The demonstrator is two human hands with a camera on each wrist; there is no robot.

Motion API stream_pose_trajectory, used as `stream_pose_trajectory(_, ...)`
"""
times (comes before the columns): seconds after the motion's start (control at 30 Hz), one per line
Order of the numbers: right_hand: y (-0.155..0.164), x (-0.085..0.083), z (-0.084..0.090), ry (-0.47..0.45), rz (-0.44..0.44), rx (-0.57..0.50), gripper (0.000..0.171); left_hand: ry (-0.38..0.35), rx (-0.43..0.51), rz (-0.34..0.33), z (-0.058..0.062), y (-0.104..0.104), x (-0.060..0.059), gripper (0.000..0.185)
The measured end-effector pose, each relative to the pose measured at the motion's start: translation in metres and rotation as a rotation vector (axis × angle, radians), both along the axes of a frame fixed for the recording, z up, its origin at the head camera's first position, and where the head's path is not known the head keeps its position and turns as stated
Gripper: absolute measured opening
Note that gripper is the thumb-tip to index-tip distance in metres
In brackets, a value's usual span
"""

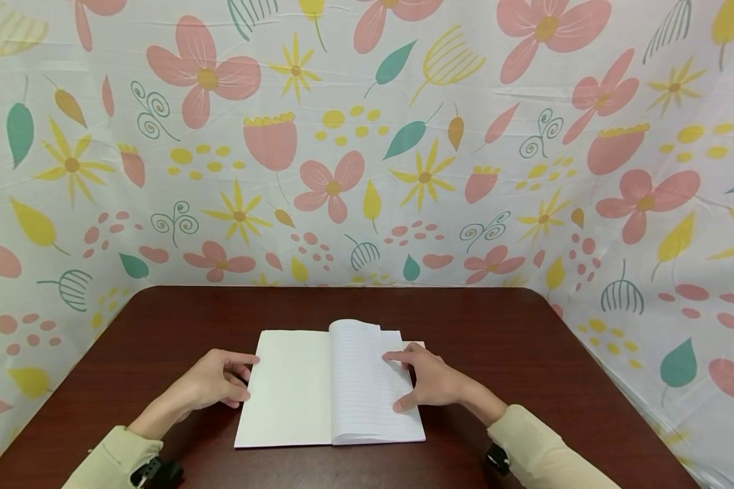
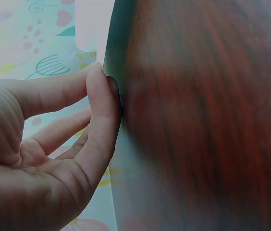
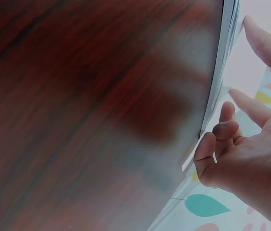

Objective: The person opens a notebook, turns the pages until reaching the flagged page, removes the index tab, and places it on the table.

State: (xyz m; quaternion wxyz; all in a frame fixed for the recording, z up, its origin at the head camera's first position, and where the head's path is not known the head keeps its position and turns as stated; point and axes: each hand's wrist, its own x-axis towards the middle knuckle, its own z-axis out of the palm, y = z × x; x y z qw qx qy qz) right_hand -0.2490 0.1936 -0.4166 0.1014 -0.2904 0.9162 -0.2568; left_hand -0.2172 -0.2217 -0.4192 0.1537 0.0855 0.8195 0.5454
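From the head view, the open notebook (image 1: 330, 390) lies near the front edge of the dark table (image 1: 526, 339), with bare wood all round and floral cloth (image 1: 367, 136) walling three sides. My left hand (image 1: 217, 380) rests at its left edge, fingers loosely curled; my right hand (image 1: 431, 380) lies spread on the lined page.

At my left wrist, a fingertip touches the cover's edge (image 2: 114, 96).

At my right wrist, the fingers (image 3: 231, 134) sit relaxed beside the pages' edge (image 3: 219, 82).

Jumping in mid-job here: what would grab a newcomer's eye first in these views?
The open notebook lying in the middle of the dark wooden table, its lined page facing up. The left hand rests at its left edge, the right hand on the right page. Behind, a bright flowered cloth fills the backdrop.
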Motion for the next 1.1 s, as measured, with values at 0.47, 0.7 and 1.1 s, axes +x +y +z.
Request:
stream_pose_trajectory(0.47, -0.012, 0.0, 0.002, 0.002, 0.016, -0.006, 0.081, 0.003, 0.008, 0.002, 0.004, 0.001, 0.002, 0.062)
stream_pose_trajectory(0.7, -0.021, 0.0, 0.0, 0.031, 0.049, 0.001, 0.08, -0.004, 0.003, 0.016, 0.003, 0.002, 0.003, 0.063)
stream_pose_trajectory(1.1, -0.037, 0.0, 0.003, 0.03, 0.064, -0.018, 0.08, 0.005, 0.0, 0.012, 0.004, 0.002, 0.003, 0.063)
